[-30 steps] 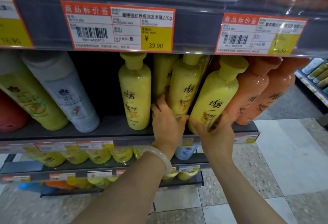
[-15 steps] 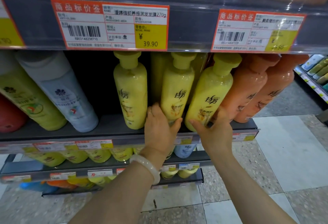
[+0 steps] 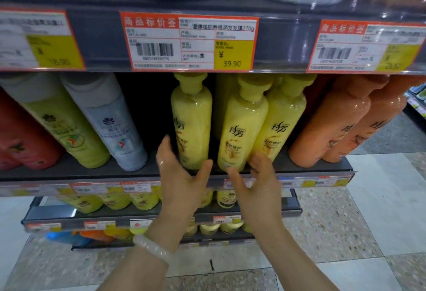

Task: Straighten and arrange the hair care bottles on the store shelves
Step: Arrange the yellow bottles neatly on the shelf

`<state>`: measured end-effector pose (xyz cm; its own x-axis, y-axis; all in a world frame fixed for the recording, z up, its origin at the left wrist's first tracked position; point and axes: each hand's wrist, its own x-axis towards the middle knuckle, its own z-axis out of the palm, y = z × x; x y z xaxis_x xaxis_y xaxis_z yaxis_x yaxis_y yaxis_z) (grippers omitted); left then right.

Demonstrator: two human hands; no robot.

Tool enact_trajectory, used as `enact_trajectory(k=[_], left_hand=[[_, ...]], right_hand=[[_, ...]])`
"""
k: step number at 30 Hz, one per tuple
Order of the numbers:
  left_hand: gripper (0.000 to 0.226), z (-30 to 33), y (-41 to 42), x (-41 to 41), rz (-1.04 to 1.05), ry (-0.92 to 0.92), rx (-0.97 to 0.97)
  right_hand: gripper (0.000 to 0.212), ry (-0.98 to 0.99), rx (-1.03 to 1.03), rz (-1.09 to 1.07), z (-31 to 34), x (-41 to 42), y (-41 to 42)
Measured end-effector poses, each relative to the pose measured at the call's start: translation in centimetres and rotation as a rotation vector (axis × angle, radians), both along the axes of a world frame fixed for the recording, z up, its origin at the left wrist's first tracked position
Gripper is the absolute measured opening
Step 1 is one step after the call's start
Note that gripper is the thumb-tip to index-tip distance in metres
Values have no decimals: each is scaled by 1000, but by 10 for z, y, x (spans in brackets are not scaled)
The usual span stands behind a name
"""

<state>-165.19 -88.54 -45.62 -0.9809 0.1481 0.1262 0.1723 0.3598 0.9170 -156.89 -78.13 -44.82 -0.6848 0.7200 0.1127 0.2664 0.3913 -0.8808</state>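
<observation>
Three yellow hair care bottles stand in a row on the grey shelf [image 3: 69, 173]. My left hand [image 3: 182, 175] is spread around the base of the left yellow bottle [image 3: 191, 118], fingers on its left side and thumb on its right, without a clear grip. My right hand [image 3: 255, 182] is spread at the base of the middle yellow bottle [image 3: 242, 129], thumb below it and fingers between it and the right yellow bottle [image 3: 284, 120]. The middle and right bottles lean together, and more yellow bottles stand behind them. Both hands are motion-blurred.
Orange bottles [image 3: 329, 129] lean at the right end of the shelf. A white tube [image 3: 110, 124], a yellow-green tube [image 3: 57, 124] and a red one [image 3: 20, 141] lean at the left. Price tags [image 3: 189, 41] line the shelf above. Lower shelves [image 3: 115, 200] hold more yellow bottles.
My left hand has moved from the middle yellow bottle to the left one. My right hand has shifted from the right bottle to the middle one. Both hands have opened, and the view has moved closer.
</observation>
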Motion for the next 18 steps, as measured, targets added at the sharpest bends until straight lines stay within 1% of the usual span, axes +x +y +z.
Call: enact_trajectory(k=[1,2,3,4,7,11,15,18], left_hand=[[86,3,2,-9,-55,-28,-6],[82,4,4,-17,-97,-32,-6],[75,5,4,-22,-117,-32,-17],[69,3,4,-26,-121,-27,-30],[67,-2,0,-29,-112,-20,-43],[67,-7,-4,-29,-82,5,-21],[63,-9,-8,-30,-42,12,-20],[62,-8,-8,-30,-15,24,-16]], right_hand=[[45,-16,0,8,-2,-7,-5],[58,-20,-6,-9,-3,-13,-7],[65,-23,-1,-37,-4,-20,-9],[68,-29,20,-67,-3,-25,-10],[71,-71,57,-148,-1,-35,-12],[69,-115,44,-222,-2,-46,-13],[61,-79,16,-227,-5,-52,-13],[57,-53,-16,-184,-2,-53,-12]])
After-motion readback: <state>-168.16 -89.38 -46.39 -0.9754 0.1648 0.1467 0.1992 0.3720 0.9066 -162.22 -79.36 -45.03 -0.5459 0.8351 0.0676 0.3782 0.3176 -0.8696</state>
